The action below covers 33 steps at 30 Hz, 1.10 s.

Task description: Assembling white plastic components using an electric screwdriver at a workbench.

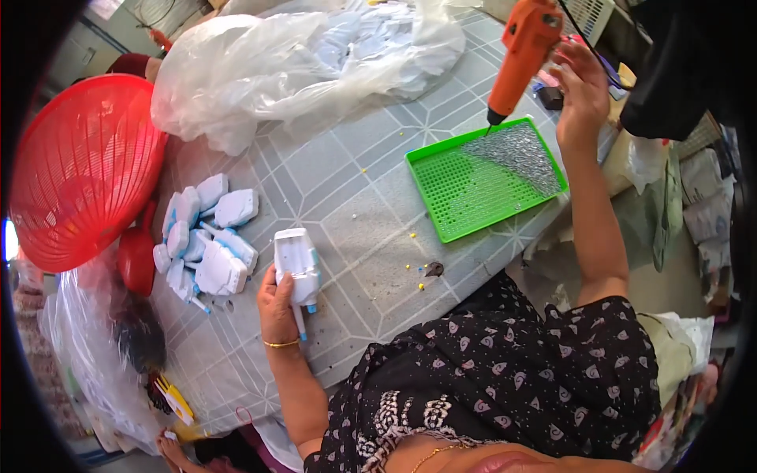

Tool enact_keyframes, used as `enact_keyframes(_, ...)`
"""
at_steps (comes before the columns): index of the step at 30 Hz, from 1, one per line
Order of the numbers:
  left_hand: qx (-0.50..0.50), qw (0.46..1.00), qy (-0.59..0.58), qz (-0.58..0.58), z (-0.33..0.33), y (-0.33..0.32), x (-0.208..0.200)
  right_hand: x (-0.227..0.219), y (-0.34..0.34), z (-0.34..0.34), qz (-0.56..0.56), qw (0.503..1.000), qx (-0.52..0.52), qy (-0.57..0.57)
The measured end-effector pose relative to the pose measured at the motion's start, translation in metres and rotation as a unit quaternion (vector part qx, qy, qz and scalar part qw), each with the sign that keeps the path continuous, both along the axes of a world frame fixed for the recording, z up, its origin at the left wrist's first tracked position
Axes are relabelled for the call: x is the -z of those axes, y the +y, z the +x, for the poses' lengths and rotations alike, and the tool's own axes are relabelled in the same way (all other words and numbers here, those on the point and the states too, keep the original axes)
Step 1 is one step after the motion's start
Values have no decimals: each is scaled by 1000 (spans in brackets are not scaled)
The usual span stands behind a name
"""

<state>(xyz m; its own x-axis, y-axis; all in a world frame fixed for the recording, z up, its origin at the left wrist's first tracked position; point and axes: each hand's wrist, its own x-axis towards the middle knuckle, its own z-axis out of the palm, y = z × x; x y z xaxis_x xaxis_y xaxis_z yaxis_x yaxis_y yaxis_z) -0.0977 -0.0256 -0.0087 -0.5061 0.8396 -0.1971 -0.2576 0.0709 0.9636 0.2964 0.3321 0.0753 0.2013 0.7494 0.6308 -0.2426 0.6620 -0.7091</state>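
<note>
Black dress (505,355) nearest | left grip (276,306) pinching white case (295,248) above worktop (339,173), likely unfinished | right grip (582,94) at orange screwdriver (520,59), closure unclear; bit (488,130) over green tray (438,183) of screws (520,150) | piled cases (220,268) left, done or waiting unclear | far: plastic bag (236,75), white parts (367,35)

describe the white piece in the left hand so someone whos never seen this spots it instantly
Find the big red basket at the picture's left, then the heap of white-and-blue pieces beside it on the grey table. Just right of that heap, the left hand grips the white piece. Unlike the heaped ones, it is held apart, its recessed side in view.
</note>
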Motion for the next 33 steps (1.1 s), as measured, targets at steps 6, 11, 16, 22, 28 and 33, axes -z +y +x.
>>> enact_keyframes(6,56,995,-67,57,-8,-3,-2,30,88,16,-137,983,-75,-100)
enact_keyframes(11,39,988,-126,85,-23,-21,10,46,182,-49,-83,941,-266,-191)
enact_keyframes(16,69,974,-186,109,-39,-1,31,26,282,-40,-6,909,-231,-347)
enact_keyframes(22,39,975,-165,143,-18,-14,2,41,287,-183,58,800,-254,-540)
enact_keyframes(28,64,976,-159,131,-19,-18,6,93,307,-213,208,680,-98,-696)
enact_keyframes(33,79,976,-158,130,-17,-12,2,81,333,-195,111,658,-146,-730)
